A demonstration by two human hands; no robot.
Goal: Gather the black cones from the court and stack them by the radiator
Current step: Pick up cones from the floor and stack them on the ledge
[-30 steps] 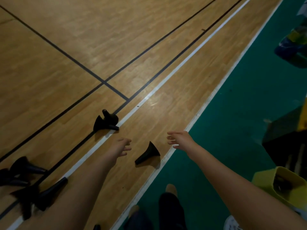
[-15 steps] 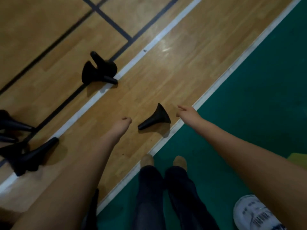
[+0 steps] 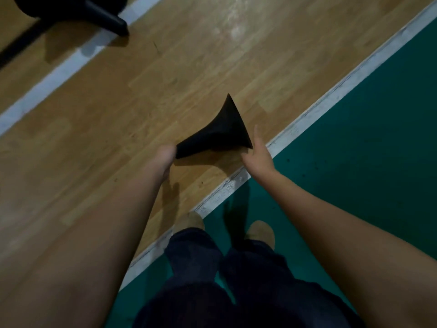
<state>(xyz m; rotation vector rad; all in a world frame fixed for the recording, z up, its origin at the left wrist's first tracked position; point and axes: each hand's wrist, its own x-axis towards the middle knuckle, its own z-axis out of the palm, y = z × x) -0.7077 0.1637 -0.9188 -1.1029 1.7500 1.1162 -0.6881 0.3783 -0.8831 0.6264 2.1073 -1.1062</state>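
Left hand (image 3: 165,154) gripping black cone (image 3: 220,133) tip, right hand (image 3: 257,156) touching base

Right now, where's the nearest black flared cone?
Head view centre: black flared cone, tipped, left hand at its tip, right hand at its base, beside white line.

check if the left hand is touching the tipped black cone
Touching. The head view shows the narrow end of the cone butting against the left hand with no gap; its fingers are hidden.
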